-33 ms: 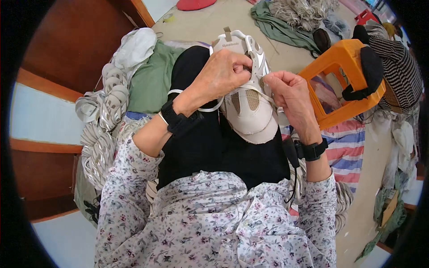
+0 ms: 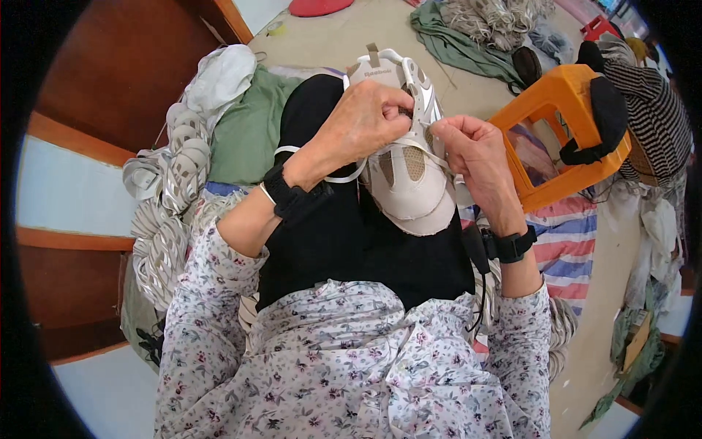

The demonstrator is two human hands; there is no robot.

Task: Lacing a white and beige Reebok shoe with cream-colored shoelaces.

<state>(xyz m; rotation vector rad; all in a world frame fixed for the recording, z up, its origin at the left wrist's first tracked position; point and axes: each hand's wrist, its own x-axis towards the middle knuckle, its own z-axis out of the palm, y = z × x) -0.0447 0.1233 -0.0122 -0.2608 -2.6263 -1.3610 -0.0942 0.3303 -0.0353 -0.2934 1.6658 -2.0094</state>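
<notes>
A beige and white shoe upper (image 2: 413,208), with mesh panels and no sole showing, lies over my black-clothed lap, toe towards me. My left hand (image 2: 365,121) is closed in a pinch above its eyelet rows and covers part of them. On the other side, my right hand (image 2: 475,150) pinches thumb against forefinger by the lacing. A pale shoelace (image 2: 349,178) crosses the upper between my hands and hangs in a loop below my left wrist. Both hands appear closed on the lace, though the pinched parts are hidden by the fingers.
Right of my knee stands an orange plastic stool (image 2: 537,194) with a black strap. Bundled shoe uppers (image 2: 164,249) are stacked at the left beside a green cloth (image 2: 252,132). A striped sheet (image 2: 563,249) covers floor at the right. More bundles (image 2: 490,22) lie far off.
</notes>
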